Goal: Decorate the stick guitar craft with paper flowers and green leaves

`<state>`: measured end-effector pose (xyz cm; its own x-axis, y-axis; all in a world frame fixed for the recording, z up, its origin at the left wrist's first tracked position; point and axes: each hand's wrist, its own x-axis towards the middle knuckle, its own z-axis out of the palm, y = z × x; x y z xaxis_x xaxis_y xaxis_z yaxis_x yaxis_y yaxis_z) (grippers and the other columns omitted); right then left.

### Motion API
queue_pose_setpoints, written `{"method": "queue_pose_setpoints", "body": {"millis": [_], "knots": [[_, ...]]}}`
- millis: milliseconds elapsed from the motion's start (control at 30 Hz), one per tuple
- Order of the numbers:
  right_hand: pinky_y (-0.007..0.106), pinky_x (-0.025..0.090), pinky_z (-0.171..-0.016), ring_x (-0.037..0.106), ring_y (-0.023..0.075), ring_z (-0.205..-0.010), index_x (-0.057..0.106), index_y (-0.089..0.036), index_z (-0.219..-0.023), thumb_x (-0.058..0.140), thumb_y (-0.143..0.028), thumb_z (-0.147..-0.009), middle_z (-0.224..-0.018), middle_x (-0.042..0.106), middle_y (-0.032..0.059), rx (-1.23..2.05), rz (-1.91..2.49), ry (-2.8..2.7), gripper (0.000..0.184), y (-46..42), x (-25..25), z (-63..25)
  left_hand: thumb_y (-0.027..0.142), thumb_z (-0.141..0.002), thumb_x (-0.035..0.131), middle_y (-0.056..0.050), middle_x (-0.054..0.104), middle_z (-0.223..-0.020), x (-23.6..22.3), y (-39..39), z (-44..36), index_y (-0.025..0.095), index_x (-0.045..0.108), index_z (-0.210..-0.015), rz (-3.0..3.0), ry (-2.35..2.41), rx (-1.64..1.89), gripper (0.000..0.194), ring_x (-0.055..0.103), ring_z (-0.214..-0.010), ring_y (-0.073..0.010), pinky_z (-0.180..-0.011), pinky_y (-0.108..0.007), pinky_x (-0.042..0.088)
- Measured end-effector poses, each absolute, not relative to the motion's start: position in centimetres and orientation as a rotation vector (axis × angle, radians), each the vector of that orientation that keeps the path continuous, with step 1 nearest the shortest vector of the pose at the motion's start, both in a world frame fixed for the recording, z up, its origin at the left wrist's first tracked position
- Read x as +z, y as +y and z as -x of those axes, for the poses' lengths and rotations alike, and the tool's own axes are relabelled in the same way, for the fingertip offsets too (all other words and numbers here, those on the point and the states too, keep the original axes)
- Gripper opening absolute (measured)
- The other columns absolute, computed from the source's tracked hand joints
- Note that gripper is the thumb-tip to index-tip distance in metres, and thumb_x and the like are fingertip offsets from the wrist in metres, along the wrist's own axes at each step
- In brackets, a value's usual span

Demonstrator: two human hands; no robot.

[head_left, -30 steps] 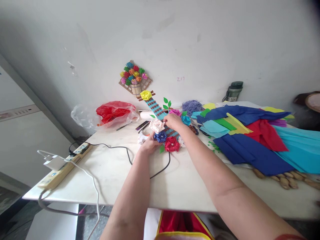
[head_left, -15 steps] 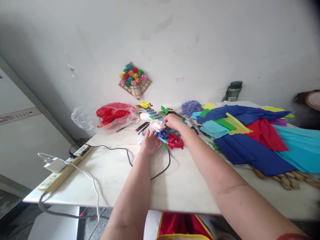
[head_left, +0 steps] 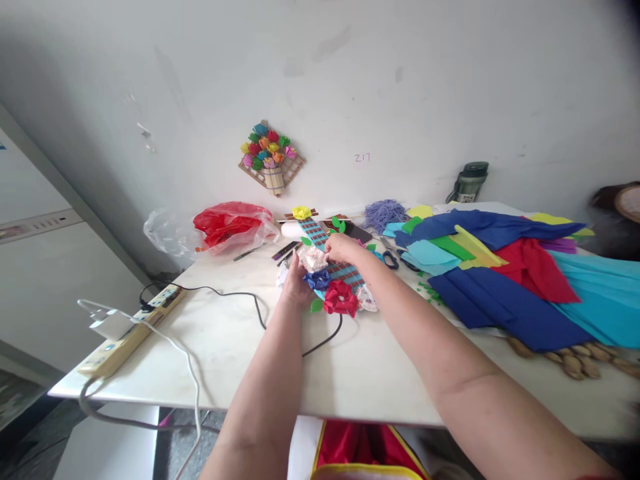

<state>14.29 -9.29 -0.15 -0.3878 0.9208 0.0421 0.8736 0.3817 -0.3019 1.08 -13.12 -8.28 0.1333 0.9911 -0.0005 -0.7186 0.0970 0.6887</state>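
Observation:
Between my hands is a blue-and-brown striped craft piece (head_left: 345, 274) decorated with cloth flowers and green leaves. A yellow flower (head_left: 301, 213) sits at its far end; a blue flower (head_left: 317, 279), a red flower (head_left: 341, 298) and a whitish flower (head_left: 367, 299) lie at the near end. My left hand (head_left: 297, 283) grips the left edge beside the blue flower, thumb pointing up. Closed fingers of my right hand (head_left: 342, 248) pinch the right side of a pale pink flower (head_left: 313, 258). Some of the craft is hidden beneath my right hand and forearm.
Scissors (head_left: 391, 259) and a heap of coloured cloth (head_left: 500, 260) lie to the right. Red plastic bag (head_left: 233, 223), pens (head_left: 286, 251) and power strip (head_left: 131, 333) are at left. A black cable (head_left: 323, 347) crosses the table. Purple string (head_left: 385, 214) lies near the wall.
The craft piece has turned, its near end coming toward me and its far end shifting right. The whitish flower and scissors show more fully. Both hands stay at the pale pink flower.

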Motion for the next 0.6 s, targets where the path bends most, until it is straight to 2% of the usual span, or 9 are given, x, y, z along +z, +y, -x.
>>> {"method": "queue_pose_setpoints", "body": {"millis": [200, 400, 600], "knots": [[0.023, 0.047, -0.063, 0.064, 0.0163, -0.067, 0.07, -0.019, -0.078, 0.058, -0.021, -0.076, -0.07, 0.068, 0.0044, 0.355, 1.571, -2.454, 0.013, -9.9, -0.6, -14.3, 0.062, -0.083, 0.036, -0.013, 0.07, -0.082, -9.1, -12.2, -0.3, 0.009, 0.062, -0.107, -0.631, 0.577, 1.362, 0.063, 0.067, -0.082, -0.0254, -0.073, -0.037, 0.053], [0.027, 0.047, -0.069, 0.065, 0.0211, -0.081, 0.072, -0.02, -0.078, 0.059, -0.019, -0.07, -0.084, 0.071, 0.0072, 0.174, 1.514, -2.463, 0.015, -10.6, -0.1, -13.9, 0.06, -0.085, 0.036, -0.012, 0.07, -0.08, -9.2, -11.9, -0.3, 0.011, 0.063, -0.104, -0.618, 0.519, 1.379, 0.059, 0.068, -0.08, -0.0248, -0.074, -0.037, 0.053], [0.029, 0.047, -0.074, 0.064, 0.024, -0.09, 0.071, -0.017, -0.091, 0.058, -0.019, -0.07, -0.098, 0.07, 0.0116, 0.055, 1.493, -2.452, 0.025, -10.5, -0.3, -13.3, 0.061, -0.083, 0.037, -0.013, 0.07, -0.085, -9.2, -12.1, 0.0, 0.011, 0.062, -0.106, -0.595, 0.474, 1.354, 0.06, 0.067, -0.086, -0.0274, -0.076, -0.041, 0.053]]}}
